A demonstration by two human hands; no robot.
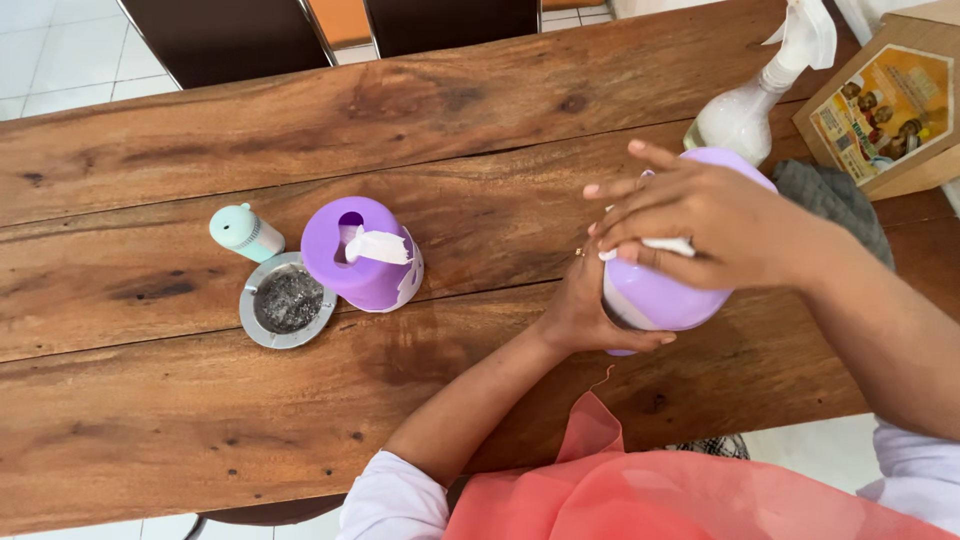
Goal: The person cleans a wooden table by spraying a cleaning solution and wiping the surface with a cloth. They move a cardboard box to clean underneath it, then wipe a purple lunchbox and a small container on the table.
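The wooden bench (200, 420) runs across my whole view, dark planks with white floor tile showing past its far and near edges. My left hand (580, 310) has its grip closed around the side of a lilac tissue canister (660, 295), which sits tilted at the right-hand part of the bench, close to the near edge. My right hand (700, 225) lies over the canister's top with fingers spread, pinching a white tissue (665, 245); that grip looks closed on the tissue only lightly. I judge the main risk is the tissue tearing or the tilted canister slipping out of my left hand and rolling off the near edge, since little bench lies between it and me. Just behind stands a white spray bottle (745, 115), with a grey cloth (835, 200) and a cardboard box (890, 110) beside it, so a sharp pull backward could knock the bottle over. Open room lies to the left, before a second lilac canister (362, 255), a round metal ashtray (288, 300) and a small mint bottle (245, 232).
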